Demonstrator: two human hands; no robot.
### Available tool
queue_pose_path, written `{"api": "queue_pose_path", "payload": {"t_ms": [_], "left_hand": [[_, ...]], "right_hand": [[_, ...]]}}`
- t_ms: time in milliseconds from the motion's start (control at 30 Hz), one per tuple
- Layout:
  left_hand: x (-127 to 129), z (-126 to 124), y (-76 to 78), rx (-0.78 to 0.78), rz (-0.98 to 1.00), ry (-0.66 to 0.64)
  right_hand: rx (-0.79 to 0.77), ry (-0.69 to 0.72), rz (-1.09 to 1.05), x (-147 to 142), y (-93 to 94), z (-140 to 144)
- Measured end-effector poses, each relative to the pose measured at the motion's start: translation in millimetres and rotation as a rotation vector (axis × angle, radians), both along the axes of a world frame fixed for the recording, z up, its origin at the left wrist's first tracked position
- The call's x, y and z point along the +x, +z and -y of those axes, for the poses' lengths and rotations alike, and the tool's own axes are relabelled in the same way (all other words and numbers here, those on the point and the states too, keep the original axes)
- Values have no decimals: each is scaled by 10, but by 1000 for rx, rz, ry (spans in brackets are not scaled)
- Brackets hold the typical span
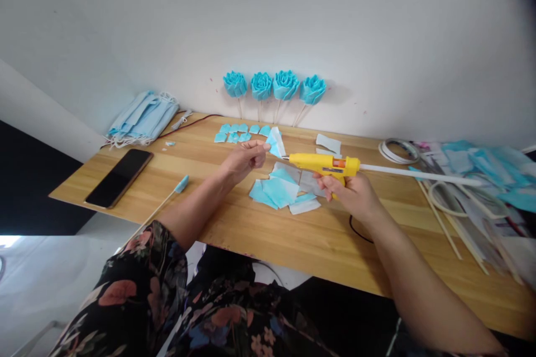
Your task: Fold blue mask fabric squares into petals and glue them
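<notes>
My left hand (250, 155) pinches the edge of a folded blue and white fabric piece (275, 141) above the table. In my right hand (341, 188) is a yellow hot glue gun (322, 163), its metal nozzle pointing left and reaching the lower part of that piece. A long white glue stick (414, 173) sticks out of the gun's back. Beneath the gun lies a loose pile of cut blue and white fabric pieces (274, 189). Several small folded blue petals (233, 137) sit behind my left hand.
Several blue flowers (262, 86) on sticks lean against the wall. At left are stacked face masks (142, 117), a phone (119, 177) and a stick with a blue tip (180, 184). Tape rolls (397, 152), sticks (439, 220) and blue scraps (489, 164) crowd the right side.
</notes>
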State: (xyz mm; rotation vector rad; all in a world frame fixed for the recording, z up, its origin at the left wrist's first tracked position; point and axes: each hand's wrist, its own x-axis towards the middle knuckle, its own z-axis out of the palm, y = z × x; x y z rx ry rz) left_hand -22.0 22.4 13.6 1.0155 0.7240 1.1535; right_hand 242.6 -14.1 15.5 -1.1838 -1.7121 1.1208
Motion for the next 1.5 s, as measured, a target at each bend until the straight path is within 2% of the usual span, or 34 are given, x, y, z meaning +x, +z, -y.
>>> {"api": "queue_pose_path", "payload": {"t_ms": [267,433,567,700,833,933,1033,1067,1200,1267,1367,1433,1500], "left_hand": [[15,21,41,-11,73,57],[4,17,87,-78,129,134],[14,20,86,-105,139,127],[21,22,61,-89,141,95],[20,22,22,-62,117,35],[28,31,4,-49,81,-3],[50,54,13,-41,31,-60],[59,62,20,-37,17,-76],[83,82,47,-16,-6,-127],[87,89,51,-5,-5,-138],[93,104,50,-3,3,-142],[99,116,47,-8,9,-142],[108,125,45,-26,19,-139]], "right_hand": [[-16,10,-135,37,21,-30],[17,-161,-211,67,200,-41],[57,-298,-143,278,333,-82],[10,-412,6,656,345,-40],[8,-475,86,973,264,79],[119,-510,375,1151,166,110],[207,-450,777,1319,41,78],[205,-412,852,1373,1,63],[202,-234,890,1535,-36,46],[270,-209,896,1534,64,77],[346,-329,812,1327,310,153],[291,-315,648,1036,445,202],[173,-234,463,666,492,233]]}}
